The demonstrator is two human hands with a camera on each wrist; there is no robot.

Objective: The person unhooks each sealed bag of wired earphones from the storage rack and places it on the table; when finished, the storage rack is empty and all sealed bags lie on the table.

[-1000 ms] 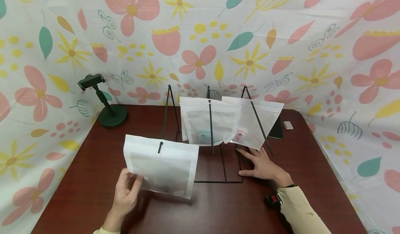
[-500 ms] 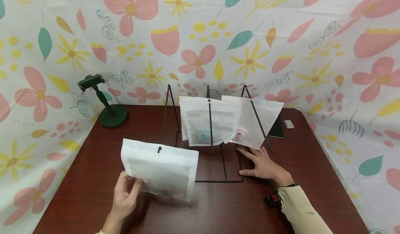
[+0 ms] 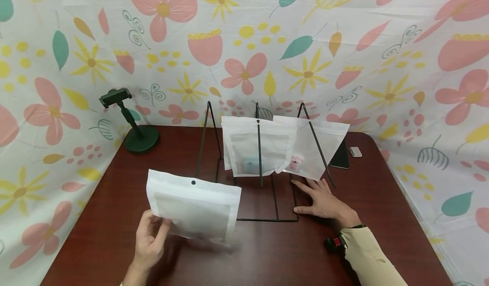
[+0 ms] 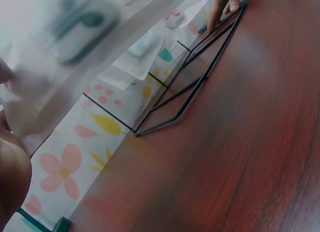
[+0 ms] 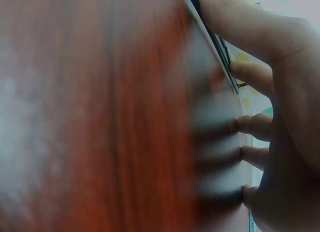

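The left hand (image 3: 150,239) is pinching the white pouch (image 3: 195,209) low on its left side, tilted before the wire rack (image 3: 267,220); whether the left rod (image 3: 202,141) is passing through its hole (image 3: 193,182) is hard to tell. The right hand (image 3: 324,201), fingers spread wide, is resting against the rack's base. The pouch is probably weighing little, its soft sheet bending easily and sliding slickly around 1 firmer item (image 4: 82,34); gripping the flat margin is likely sparing the contents

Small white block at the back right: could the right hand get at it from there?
Probably yes: the right hand seems only to rest against the wire rack, and the small white block lies uncovered beyond, though a rack prong may need skirting.
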